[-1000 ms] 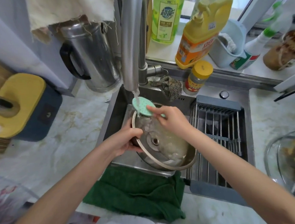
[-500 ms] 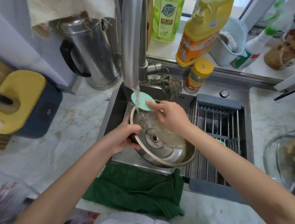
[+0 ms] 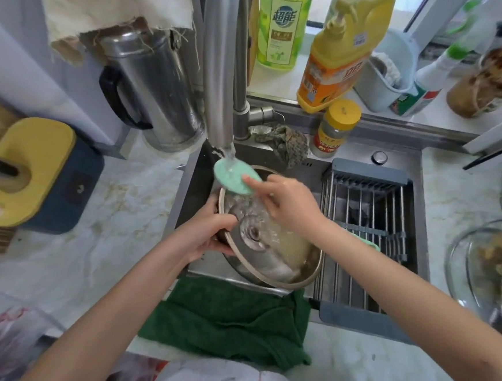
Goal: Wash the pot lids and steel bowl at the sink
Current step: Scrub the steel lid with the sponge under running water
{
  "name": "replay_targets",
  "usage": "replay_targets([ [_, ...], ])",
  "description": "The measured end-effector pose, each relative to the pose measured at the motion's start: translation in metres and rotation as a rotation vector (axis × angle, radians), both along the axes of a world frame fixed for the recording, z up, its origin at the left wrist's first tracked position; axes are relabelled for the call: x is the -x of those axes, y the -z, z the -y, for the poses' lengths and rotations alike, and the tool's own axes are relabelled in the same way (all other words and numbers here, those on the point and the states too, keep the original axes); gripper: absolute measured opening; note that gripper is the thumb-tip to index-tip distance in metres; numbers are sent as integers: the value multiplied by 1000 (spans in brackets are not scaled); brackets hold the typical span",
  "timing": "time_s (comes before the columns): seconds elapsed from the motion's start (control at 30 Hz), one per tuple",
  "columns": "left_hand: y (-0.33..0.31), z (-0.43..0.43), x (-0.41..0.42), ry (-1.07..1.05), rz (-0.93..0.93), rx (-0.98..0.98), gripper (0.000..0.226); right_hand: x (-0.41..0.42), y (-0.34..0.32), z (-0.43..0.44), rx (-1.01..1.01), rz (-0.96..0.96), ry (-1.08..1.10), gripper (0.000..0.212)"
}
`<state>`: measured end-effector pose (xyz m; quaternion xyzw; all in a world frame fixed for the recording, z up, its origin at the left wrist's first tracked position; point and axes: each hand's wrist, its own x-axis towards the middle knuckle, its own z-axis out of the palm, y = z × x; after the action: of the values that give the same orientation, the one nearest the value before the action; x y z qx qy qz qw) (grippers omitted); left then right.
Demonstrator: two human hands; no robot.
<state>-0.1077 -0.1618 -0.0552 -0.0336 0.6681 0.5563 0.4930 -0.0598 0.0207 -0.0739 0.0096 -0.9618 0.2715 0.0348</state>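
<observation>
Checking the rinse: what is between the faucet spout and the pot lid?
Head view: a green sponge, held by the right hand, under water from the spout, just above the lid.

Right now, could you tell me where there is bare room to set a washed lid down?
The marble counter left of the sink is bare between the steel jug, the yellow-topped box and the green towel. The drain rack shows mostly bare bars. The sill behind the tap is crowded with bottles, and glass bowls crowd the counter's right edge.
</observation>
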Motion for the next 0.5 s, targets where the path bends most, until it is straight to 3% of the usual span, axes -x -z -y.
replay_targets([
  [0.07, -1, -2, -3, -12, 41, -1, 79, 7, 0, -5, -34, 9, 106, 40],
  [0.2, 1, 1, -1, -31, 18, 18, 62, -18, -5, 17, 69, 18, -144, 41],
  [0.37, -2, -3, -6, -40, 51, 11, 83, 12, 6, -4, 77, 176, 184, 39],
  [0.5, -1, 5, -3, -88, 21, 5, 86, -9, -1, 33, 273, 90, -3, 40],
])
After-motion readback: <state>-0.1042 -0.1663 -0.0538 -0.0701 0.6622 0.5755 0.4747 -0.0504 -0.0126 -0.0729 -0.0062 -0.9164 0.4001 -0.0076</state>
